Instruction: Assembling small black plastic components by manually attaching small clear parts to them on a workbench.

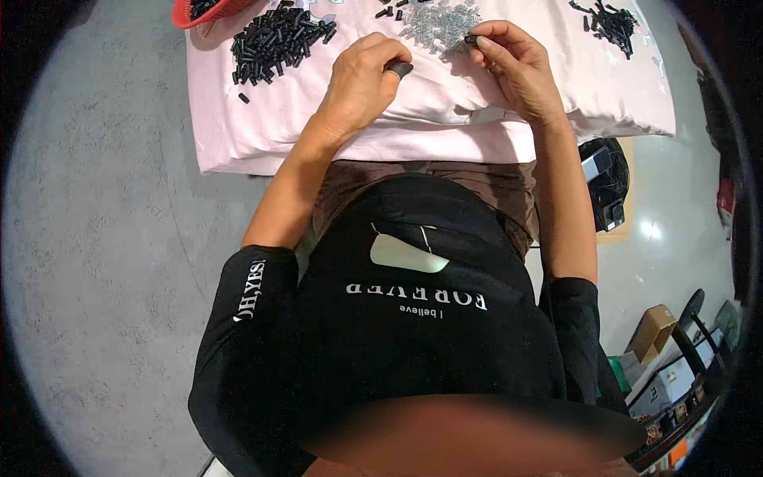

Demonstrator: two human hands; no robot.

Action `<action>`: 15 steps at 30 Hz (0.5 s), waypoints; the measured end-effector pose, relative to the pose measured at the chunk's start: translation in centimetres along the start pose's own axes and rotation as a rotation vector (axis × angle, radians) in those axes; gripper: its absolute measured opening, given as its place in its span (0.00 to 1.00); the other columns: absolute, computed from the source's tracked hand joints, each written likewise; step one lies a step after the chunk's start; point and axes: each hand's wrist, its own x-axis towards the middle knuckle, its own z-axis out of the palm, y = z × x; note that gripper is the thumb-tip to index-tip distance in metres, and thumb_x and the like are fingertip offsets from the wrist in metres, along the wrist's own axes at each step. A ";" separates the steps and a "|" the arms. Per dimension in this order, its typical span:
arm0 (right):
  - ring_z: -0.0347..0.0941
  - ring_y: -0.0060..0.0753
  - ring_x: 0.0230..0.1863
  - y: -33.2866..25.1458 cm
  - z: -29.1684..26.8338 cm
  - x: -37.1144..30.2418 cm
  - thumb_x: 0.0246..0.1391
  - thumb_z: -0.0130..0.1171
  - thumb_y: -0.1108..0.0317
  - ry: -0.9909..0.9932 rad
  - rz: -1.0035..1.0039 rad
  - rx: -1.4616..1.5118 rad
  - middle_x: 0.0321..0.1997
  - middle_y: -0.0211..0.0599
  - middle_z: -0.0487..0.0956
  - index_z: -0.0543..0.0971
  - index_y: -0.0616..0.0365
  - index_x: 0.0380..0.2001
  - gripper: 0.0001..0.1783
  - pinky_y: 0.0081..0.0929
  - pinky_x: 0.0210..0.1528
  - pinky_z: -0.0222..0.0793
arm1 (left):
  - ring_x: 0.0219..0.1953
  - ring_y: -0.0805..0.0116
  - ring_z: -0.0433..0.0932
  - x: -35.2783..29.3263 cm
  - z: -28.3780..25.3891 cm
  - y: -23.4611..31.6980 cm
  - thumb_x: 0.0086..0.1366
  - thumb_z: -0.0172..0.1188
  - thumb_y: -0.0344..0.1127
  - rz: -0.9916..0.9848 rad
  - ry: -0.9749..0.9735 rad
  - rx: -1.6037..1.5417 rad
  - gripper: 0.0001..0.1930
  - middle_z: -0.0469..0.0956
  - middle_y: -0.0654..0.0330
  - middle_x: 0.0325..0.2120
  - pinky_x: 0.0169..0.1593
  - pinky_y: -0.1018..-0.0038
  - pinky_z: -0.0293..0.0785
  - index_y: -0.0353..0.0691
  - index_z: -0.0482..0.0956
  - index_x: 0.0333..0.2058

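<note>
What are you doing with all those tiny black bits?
A person sits at a table covered with a pink cloth. The left hand pinches a small dark tube piece, and the right hand holds another tiny dark piece at its fingertips. A pile of black tubes lies to the left, a heap of small grey parts between the hands, and a red basket at the corner.

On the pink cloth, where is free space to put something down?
Bare pink cloth lies between the left hand and right hand, and at the near left edge below the black pile. The far edge is crowded: black pile, silvery pile, second black pile.
</note>
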 end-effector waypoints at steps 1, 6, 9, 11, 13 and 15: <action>0.76 0.19 0.39 0.0 0.0 0.0 0.67 0.58 0.74 0.008 -0.001 0.006 0.39 0.32 0.81 0.80 0.63 0.49 0.10 0.16 0.46 0.74 | 0.35 0.61 0.82 0.1 -0.3 0.1 0.61 0.57 0.22 -0.026 -0.040 0.000 0.08 0.81 0.53 0.34 0.41 0.71 0.76 0.34 0.82 0.38; 0.76 0.18 0.39 -0.1 0.3 0.0 0.68 0.57 0.73 0.013 0.009 0.024 0.39 0.32 0.81 0.80 0.64 0.49 0.10 0.15 0.46 0.75 | 0.38 0.47 0.82 2.5 -1.3 -1.3 0.58 0.54 0.22 -0.032 0.190 0.001 0.10 0.81 0.46 0.35 0.45 0.61 0.76 0.32 0.82 0.36; 0.76 0.18 0.38 0.2 -0.2 0.1 0.69 0.57 0.73 0.022 0.006 0.028 0.39 0.33 0.81 0.80 0.64 0.49 0.10 0.15 0.46 0.75 | 0.37 0.45 0.80 4.5 -1.8 -0.3 0.58 0.54 0.20 -0.089 0.138 0.113 0.09 0.79 0.45 0.33 0.44 0.60 0.75 0.33 0.80 0.37; 0.76 0.18 0.38 0.0 0.1 0.1 0.69 0.56 0.73 0.018 0.004 0.020 0.39 0.33 0.81 0.80 0.64 0.49 0.10 0.15 0.46 0.75 | 0.39 0.43 0.79 5.1 -1.5 -1.0 0.57 0.53 0.21 -0.088 0.176 0.124 0.10 0.79 0.44 0.33 0.45 0.58 0.75 0.33 0.81 0.37; 0.76 0.18 0.38 -0.1 0.4 0.1 0.69 0.57 0.73 0.033 0.021 0.010 0.39 0.33 0.81 0.80 0.63 0.49 0.10 0.15 0.45 0.75 | 0.40 0.43 0.79 5.4 -1.2 -1.9 0.57 0.52 0.20 -0.019 0.160 0.208 0.11 0.79 0.44 0.33 0.46 0.58 0.74 0.34 0.80 0.37; 0.76 0.18 0.38 -0.2 0.5 0.1 0.68 0.57 0.73 0.041 0.027 0.001 0.39 0.33 0.81 0.80 0.63 0.49 0.10 0.15 0.46 0.75 | 0.40 0.43 0.79 5.6 -1.2 -2.0 0.57 0.52 0.20 -0.048 0.143 0.190 0.10 0.79 0.43 0.33 0.45 0.58 0.74 0.33 0.80 0.36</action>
